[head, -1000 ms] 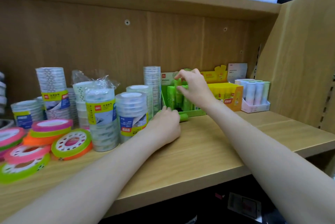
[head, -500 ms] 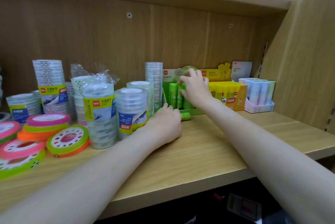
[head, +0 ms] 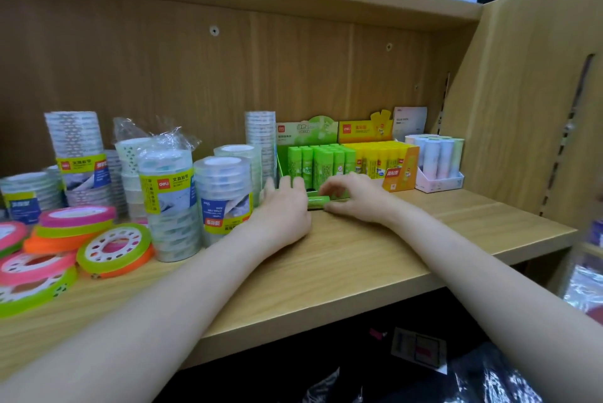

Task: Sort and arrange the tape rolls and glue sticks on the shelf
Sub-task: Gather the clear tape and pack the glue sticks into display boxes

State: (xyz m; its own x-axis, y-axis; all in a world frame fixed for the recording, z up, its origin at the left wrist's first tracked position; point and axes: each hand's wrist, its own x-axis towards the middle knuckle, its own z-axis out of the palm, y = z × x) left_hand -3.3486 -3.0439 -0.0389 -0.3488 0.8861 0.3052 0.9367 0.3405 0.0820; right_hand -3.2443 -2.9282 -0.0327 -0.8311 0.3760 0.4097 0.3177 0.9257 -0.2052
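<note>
A loose green glue stick (head: 318,202) lies on the wooden shelf (head: 359,255), just in front of the green display box (head: 306,131) that holds upright green glue sticks (head: 321,159). My left hand (head: 282,210) grips the stick's left end with curled fingers. My right hand (head: 357,195) has its thumb and fingers pinching the stick's right end. Wrapped stacks of clear tape rolls (head: 171,193) stand to the left of my left hand.
A yellow box of glue sticks (head: 403,171) and a white tray of pastel sticks (head: 439,158) stand right of the green box. Flat coloured tape rolls (head: 114,247) lie at the front left. The shelf's side panel (head: 538,109) closes the right end.
My right hand came down from the upright sticks in the green box to the loose stick on the shelf. My left hand stayed beside the stick.
</note>
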